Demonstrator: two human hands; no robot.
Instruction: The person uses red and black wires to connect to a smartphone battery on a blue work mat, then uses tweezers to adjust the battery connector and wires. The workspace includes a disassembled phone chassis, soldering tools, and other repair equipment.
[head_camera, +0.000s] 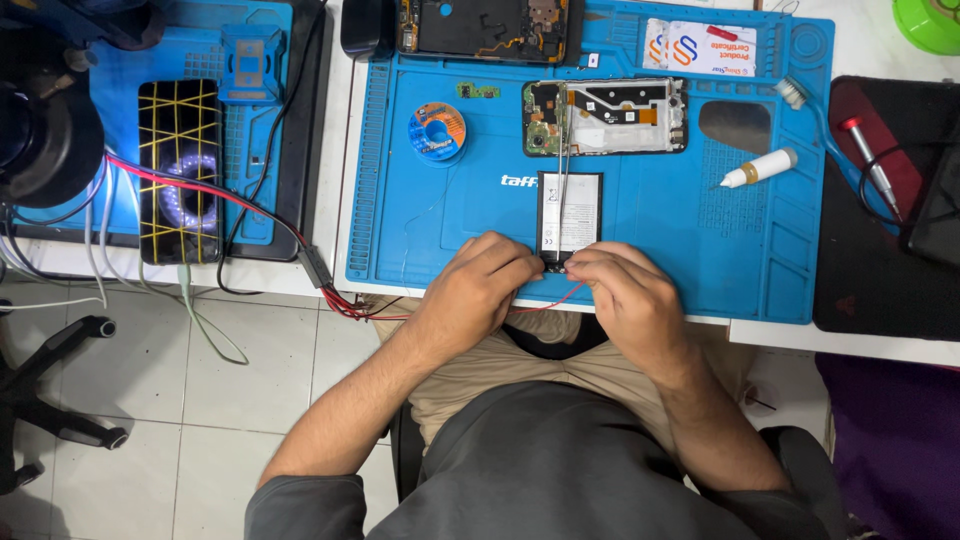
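A flat phone battery, black-edged with a white label, lies on the blue work mat. My left hand and my right hand meet at the battery's near end, fingers pinched around its connector. A thin red wire runs under both hands toward the left. Beyond the battery lies an opened phone body with its circuit board exposed, and tweezers rest across it toward the battery.
A solder wick spool sits left of the opened phone. A small white glue bottle, a brush and a screwdriver lie right. Another phone frame is at the back. A phone bound with yellow bands lies far left.
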